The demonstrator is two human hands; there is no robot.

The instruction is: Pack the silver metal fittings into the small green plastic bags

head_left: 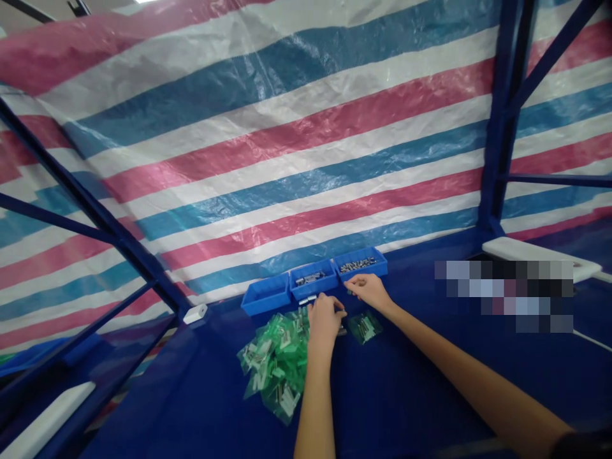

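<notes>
My left hand (325, 315) is low over the blue table, beside a heap of small green-tinted clear bags (277, 363) with metal parts inside. Its fingers are curled together, and what they hold is hidden. A few silvery metal pieces (307, 300) lie just beyond it. My right hand (369, 290) is closed in a pinch at the front of the right blue bin (361, 275), which holds many small metal parts. Whatever is between those fingertips is too small to name. One filled bag (364, 327) lies flat between and below my hands.
A middle blue bin (313, 292) holds silvery metal parts, and a left blue bin (265, 306) stands beside it. A white charger-like block (195, 313) sits at the back left. Dark blue frame posts (507, 121) and a striped plastic sheet (306, 146) bound the table.
</notes>
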